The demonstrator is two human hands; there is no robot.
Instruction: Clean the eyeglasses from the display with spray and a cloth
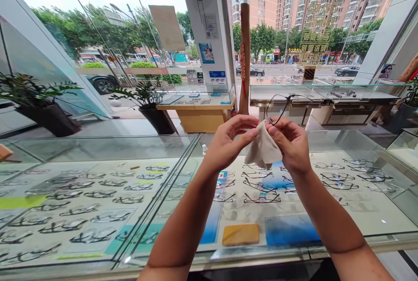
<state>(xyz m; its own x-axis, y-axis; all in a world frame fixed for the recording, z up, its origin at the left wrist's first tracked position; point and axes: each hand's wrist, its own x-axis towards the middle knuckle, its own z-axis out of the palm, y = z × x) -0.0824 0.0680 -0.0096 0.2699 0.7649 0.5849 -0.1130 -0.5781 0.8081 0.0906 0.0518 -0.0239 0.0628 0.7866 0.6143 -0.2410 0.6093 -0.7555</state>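
Observation:
A pair of dark thin-rimmed eyeglasses (286, 100) is held up above the glass counter, with one lens and a temple arm showing. My right hand (294, 147) is closed on the frame, its thumb and fingers pinching near the lower rim. Between both hands hangs a pale beige cleaning cloth (263, 150). My left hand (232, 138) pinches the cloth's upper part beside the glasses. The cloth and fingers hide the other part of the frame.
Below my hands, a glass display case (209, 252) holds rows of eyeglasses (262, 198) and a yellow-tan block (241, 234). Another case section (75, 257) lies left. Beyond stand a potted plant (158, 117), a wooden post (244, 54) and more counters (284, 98).

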